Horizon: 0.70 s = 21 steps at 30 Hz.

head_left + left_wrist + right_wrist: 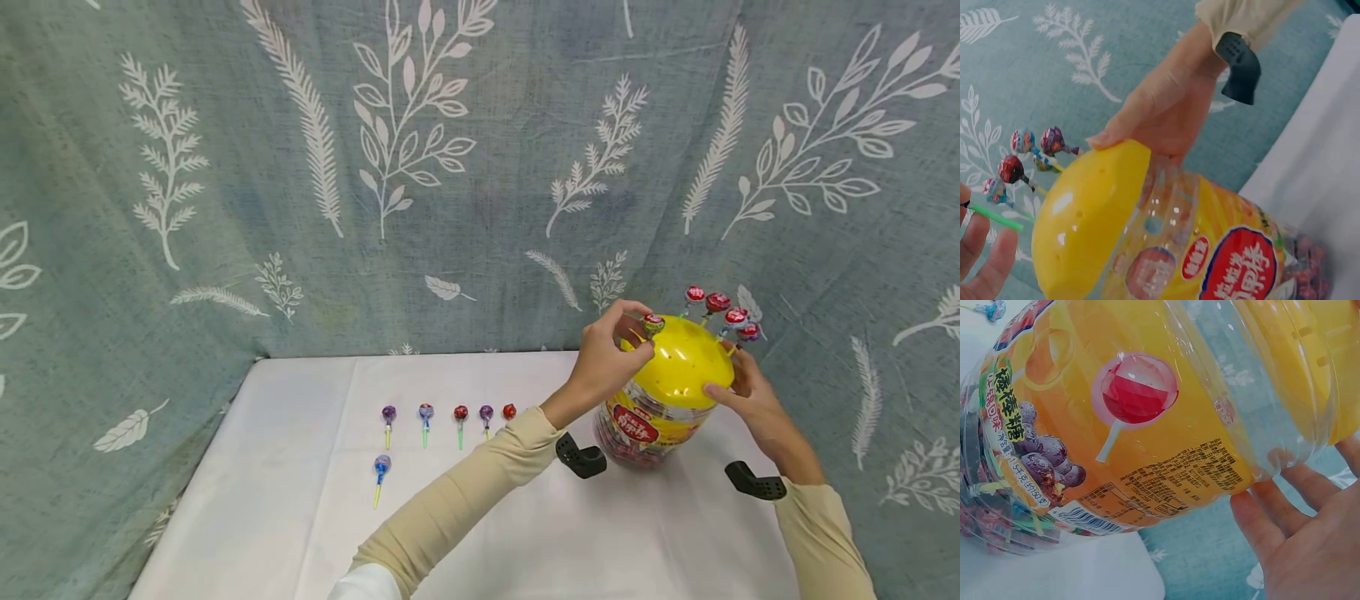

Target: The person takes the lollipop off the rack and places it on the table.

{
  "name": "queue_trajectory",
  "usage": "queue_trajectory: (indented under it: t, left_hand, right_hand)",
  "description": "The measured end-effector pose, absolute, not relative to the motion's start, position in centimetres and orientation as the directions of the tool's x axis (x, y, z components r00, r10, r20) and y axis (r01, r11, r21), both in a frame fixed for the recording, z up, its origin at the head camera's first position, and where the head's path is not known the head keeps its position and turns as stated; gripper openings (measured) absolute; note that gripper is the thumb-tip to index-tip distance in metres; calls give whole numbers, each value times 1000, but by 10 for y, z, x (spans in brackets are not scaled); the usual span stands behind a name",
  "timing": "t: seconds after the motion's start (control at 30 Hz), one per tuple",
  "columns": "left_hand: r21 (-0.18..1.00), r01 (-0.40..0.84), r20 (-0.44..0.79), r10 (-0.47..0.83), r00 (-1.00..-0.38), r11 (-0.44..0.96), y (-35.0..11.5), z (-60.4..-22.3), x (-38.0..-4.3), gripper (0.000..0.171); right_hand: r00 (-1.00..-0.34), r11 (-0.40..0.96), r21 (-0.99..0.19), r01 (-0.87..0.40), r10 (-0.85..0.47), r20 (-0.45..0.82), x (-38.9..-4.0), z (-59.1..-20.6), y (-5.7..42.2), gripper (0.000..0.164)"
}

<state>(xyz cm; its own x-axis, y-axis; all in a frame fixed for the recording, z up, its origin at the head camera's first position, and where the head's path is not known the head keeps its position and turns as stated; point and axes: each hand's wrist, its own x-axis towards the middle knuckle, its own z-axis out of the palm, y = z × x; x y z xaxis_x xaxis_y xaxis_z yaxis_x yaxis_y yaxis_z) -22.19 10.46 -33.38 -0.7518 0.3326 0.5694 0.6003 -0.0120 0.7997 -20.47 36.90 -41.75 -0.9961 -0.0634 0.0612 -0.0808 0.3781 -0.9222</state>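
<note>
Between its thumb and fingers my left hand [611,354] pinches a lollipop [654,325], its head up beside the yellow domed lid [682,371]. In the left wrist view the green stick [999,219] of that lollipop points at the lid, with its tip just apart from it. The lid tops a clear plastic candy jar [633,425], tilted toward me, with wrapped candies inside. My right hand [757,408] grips the jar around its neck from the right, thumb on the lid. Several lollipops [717,302] stand in the lid's far side by their sticks.
On the white table [300,467] several lollipops lie in a row, among them a purple one [388,413] and a red one [461,413]. A blue lollipop [382,467] lies nearer me. Behind the table hangs a leaf-patterned curtain [487,183].
</note>
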Motion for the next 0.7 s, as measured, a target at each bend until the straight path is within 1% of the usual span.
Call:
queue_trajectory:
  t: [0.23, 0.47, 0.7]
  left_hand:
    - [800, 599, 566, 368, -738, -29, 90, -341, -218, 32]
    - [822, 570, 517, 399, -757, 16, 75, -346, -209, 33]
    - [833, 553, 493, 411, -767, 31, 61, -346, -202, 33]
  right_hand:
    - [-989, 363, -922, -135, -101, 105, -204, -423, 372, 72]
    - [-992, 369, -921, -122, -88, 96, -203, -425, 371, 71]
    - [-988, 357, -923, -145, -95, 118, -202, -425, 371, 70]
